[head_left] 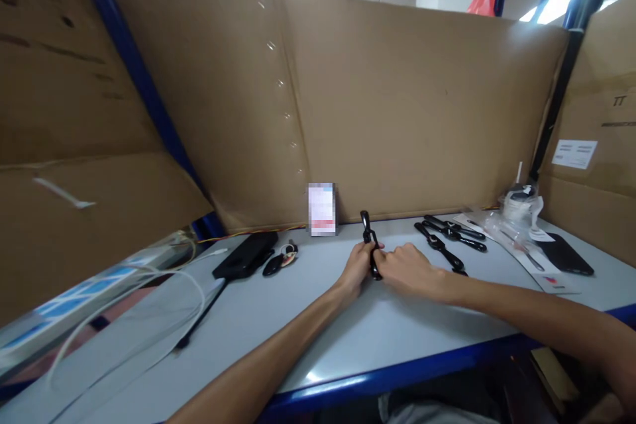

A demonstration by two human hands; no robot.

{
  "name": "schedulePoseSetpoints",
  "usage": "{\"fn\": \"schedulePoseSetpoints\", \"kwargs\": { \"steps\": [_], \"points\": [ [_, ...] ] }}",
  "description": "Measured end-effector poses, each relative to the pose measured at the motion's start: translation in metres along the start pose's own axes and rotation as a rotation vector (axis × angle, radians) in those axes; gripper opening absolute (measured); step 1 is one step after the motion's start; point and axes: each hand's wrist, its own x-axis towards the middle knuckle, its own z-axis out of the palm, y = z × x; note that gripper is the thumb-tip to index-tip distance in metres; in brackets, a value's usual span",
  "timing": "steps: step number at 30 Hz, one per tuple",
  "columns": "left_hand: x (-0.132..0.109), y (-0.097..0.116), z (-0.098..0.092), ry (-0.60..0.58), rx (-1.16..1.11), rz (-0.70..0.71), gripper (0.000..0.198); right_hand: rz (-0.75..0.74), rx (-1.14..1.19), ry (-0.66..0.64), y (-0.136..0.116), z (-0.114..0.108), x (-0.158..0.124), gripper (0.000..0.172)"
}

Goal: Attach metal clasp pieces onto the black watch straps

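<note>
A glossy black spokeshave point(366, 222) stands on end over the middle of the table, gripped between both hands. My left hand point(356, 267) has its fingers closed around the spokeshave's middle part. Pressed against the same part from the right is my right hand point(408, 267), its fingers curled and closed on the tool; their tips are hidden. Several more black spokeshaves point(440, 246) lie in a loose group on the table to the right of my hands.
Left on the grey table point(308, 351) are a black power bank point(246, 257), keys point(281, 260) and cables. A pixelated card point(322, 210) leans on the cardboard wall point(397, 112). To the right lie clear packaging point(511, 238), a phone point(566, 254) and a plastic cup point(521, 205).
</note>
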Motion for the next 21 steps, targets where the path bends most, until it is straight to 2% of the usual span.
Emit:
{"fn": "schedulePoseSetpoints", "kwargs": {
  "steps": [2,5,8,10,14,16,18,21],
  "points": [
    [0.001,0.001,-0.001,-0.028,-0.019,-0.008,0.019,0.042,0.029,0.001,0.013,-0.010,-0.004,0.037],
    [0.000,0.003,-0.002,-0.151,-0.046,-0.042,0.017,0.152,0.076,-0.015,0.040,-0.029,-0.021,0.037],
    [-0.003,0.005,-0.002,-0.198,-0.057,-0.043,0.019,0.218,0.098,-0.101,0.063,-0.041,-0.049,0.031],
    [-0.004,0.005,-0.001,-0.206,-0.066,-0.047,0.019,0.235,0.119,-0.181,0.071,-0.040,-0.072,0.028],
    [-0.005,0.003,0.001,-0.213,-0.072,-0.063,0.019,0.240,0.112,-0.222,0.061,-0.017,-0.109,0.034],
    [-0.006,0.003,0.001,-0.219,-0.065,-0.061,0.019,0.332,0.059,-0.200,0.049,-0.002,-0.118,0.043],
    [-0.006,0.002,0.001,-0.213,-0.056,-0.056,0.019,0.401,0.014,-0.199,0.035,0.009,-0.119,0.051],
    [-0.007,0.003,0.001,-0.192,-0.058,-0.054,0.018,0.408,0.024,-0.198,0.019,0.017,-0.107,0.051]
  ]
}}
